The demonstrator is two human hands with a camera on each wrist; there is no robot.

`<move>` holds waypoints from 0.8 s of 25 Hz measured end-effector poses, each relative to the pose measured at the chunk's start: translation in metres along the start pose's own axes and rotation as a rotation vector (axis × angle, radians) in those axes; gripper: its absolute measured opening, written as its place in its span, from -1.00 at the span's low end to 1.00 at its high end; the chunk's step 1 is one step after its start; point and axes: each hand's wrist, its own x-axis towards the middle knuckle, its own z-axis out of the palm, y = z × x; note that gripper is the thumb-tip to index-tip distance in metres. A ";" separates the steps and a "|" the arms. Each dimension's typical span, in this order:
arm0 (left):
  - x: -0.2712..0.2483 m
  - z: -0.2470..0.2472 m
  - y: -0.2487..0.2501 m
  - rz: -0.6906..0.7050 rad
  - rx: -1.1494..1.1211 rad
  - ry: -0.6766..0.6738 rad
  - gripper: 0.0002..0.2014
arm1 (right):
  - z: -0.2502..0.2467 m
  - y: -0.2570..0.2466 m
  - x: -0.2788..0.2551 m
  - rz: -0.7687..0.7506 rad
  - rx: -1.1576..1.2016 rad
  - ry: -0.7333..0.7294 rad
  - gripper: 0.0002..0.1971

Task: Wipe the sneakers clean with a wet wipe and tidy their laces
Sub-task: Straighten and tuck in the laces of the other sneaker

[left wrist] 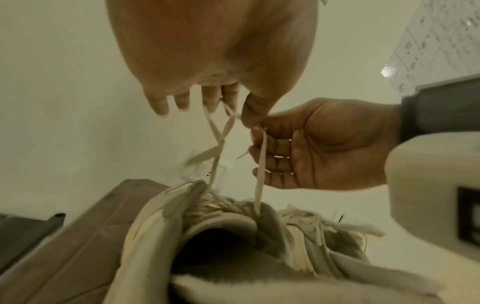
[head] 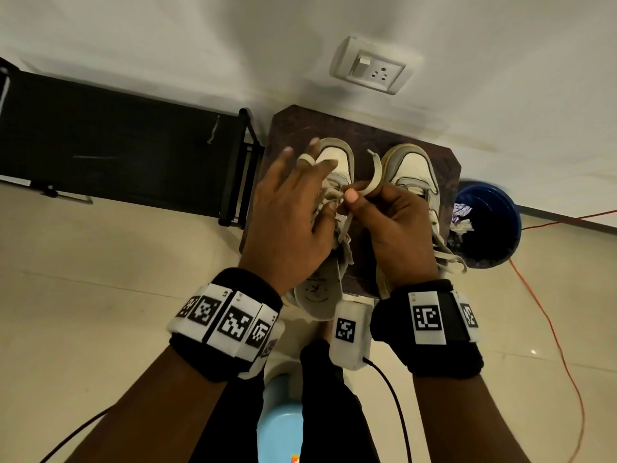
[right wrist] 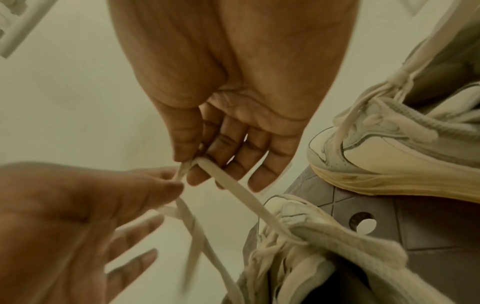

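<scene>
Two worn off-white sneakers stand side by side on a dark brown stool [head: 293, 128], toes toward the wall. My left hand [head: 310, 182] hovers over the left sneaker [head: 337, 162] with its fingers spread and a turn of the lace wound round one finger. My right hand [head: 350, 195] pinches the other end of that lace [head: 375, 172] between thumb and forefinger, and the free end curls upward. In the left wrist view both strands [left wrist: 259, 164] rise taut from the sneaker [left wrist: 155, 236] and cross below my fingers. The right sneaker [head: 414, 172] has loose laces trailing at its heel.
A blue bin [head: 494, 222] with crumpled scraps stands right of the stool. A black rack [head: 117, 145] lies to the left. A wall socket [head: 370, 66] is behind the stool, and an orange cable [head: 551, 329] runs over the tiled floor.
</scene>
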 end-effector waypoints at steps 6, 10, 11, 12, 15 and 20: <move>-0.010 -0.027 -0.029 0.052 0.431 0.160 -0.74 | -0.010 0.003 0.003 0.060 -0.116 0.124 -0.93; -0.024 -0.050 -0.065 -0.136 0.498 0.188 -0.84 | -0.038 0.015 -0.007 0.147 -0.332 0.255 -0.87; -0.028 -0.053 -0.075 -0.201 0.522 0.139 -0.84 | -0.046 0.021 -0.011 0.162 -0.452 0.287 -0.86; -0.031 -0.052 -0.084 -0.262 0.548 0.047 -0.82 | -0.050 0.025 -0.017 0.168 -0.592 0.313 -0.83; -0.036 -0.041 -0.088 -0.437 0.526 -0.262 -0.73 | -0.047 0.031 -0.022 0.205 -0.892 0.316 -0.78; -0.026 -0.023 -0.057 -0.389 0.325 -0.201 -0.58 | -0.036 0.019 -0.018 0.103 -0.808 0.443 -0.62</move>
